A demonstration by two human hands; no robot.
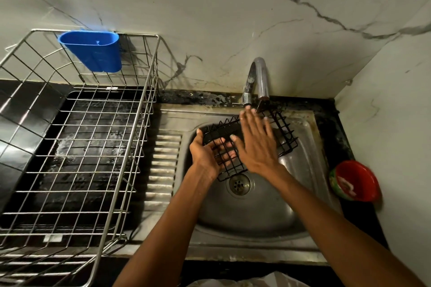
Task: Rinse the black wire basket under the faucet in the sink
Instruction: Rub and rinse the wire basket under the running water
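A: Holding the black wire basket (251,144) over the sink (303,128) bowl, your left hand (206,155) curls its fingers through the mesh from below.

B: And your right hand (255,144) lies flat on top, fingers spread. Tilt it so every wire passes under the faucet (257,79); I cannot tell whether water runs.

My right hand (256,144) covers the middle of the black wire basket (285,133); its fingertips are blurred near the faucet (257,77). My left hand (207,151) has its fingers partly behind the wires. The steel dish rack (77,137) is cut off at the left and bottom edges.
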